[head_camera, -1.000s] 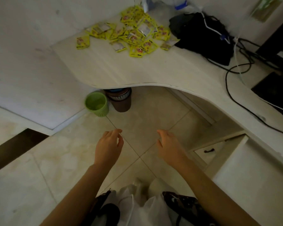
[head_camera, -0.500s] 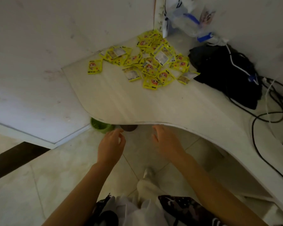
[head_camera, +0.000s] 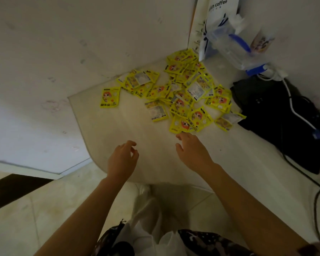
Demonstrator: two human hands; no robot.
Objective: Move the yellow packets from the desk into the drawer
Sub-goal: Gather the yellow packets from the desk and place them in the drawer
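Several yellow packets [head_camera: 181, 97] lie scattered in a heap on the pale desk [head_camera: 137, 130], near its back corner. One packet [head_camera: 109, 97] lies apart at the left of the heap. My right hand [head_camera: 191, 151] hovers over the desk with fingers apart, its fingertips just short of the nearest packet [head_camera: 183, 124]. Over the desk's front left edge, my left hand [head_camera: 122, 158] holds nothing, its fingers loosely curled. The drawer is out of view.
A black bag [head_camera: 277, 122] with a white cable lies on the desk right of the packets. A white coffee bag [head_camera: 216, 17] and a clear plastic bottle [head_camera: 235, 50] stand in the back corner. Black cables [head_camera: 318, 200] trail at the right. Walls close the desk's left and back.
Both hands have risen from below the desk edge to over the desk top, towards the packets. The view has moved closer, and the drawer has left the frame.
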